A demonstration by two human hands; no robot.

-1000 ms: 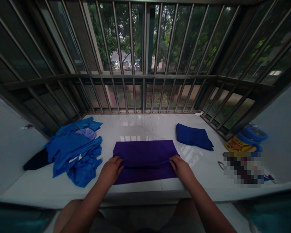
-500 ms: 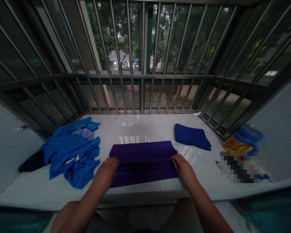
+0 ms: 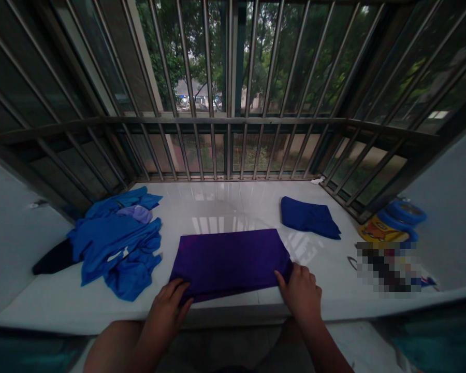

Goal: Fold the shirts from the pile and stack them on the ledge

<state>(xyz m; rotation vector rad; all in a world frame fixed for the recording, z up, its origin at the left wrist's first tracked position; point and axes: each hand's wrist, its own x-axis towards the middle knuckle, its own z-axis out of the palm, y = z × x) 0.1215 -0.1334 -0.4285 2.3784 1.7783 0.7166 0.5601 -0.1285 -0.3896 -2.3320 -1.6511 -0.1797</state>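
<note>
A folded purple cloth [image 3: 229, 261] lies flat as a wide band near the front edge of the white sill. At its near left corner my left hand [image 3: 169, 303] grips the fabric, fingers on top and thumb by the front edge. My right hand [image 3: 302, 291] holds the near right corner between thumb and curled fingers. Beyond it to the right rests a folded dark blue cloth [image 3: 308, 217]. Over on the left is a rumpled heap of bright blue clothes [image 3: 120, 243], with a lilac piece [image 3: 139, 213] on it and a dark piece [image 3: 54, 259] beside it.
Metal window bars [image 3: 229, 120] enclose the back and both sides of the white sill [image 3: 221, 202]. A yellow container with a blue lid [image 3: 388, 225] stands at the right wall, behind a blurred-out item [image 3: 386, 269]. A small white scrap [image 3: 317, 181] sits in the back right corner.
Both hands have come nearer to me, from the cloth's middle to its near corners. The crease across the purple cloth is gone, and its top now looks smooth.
</note>
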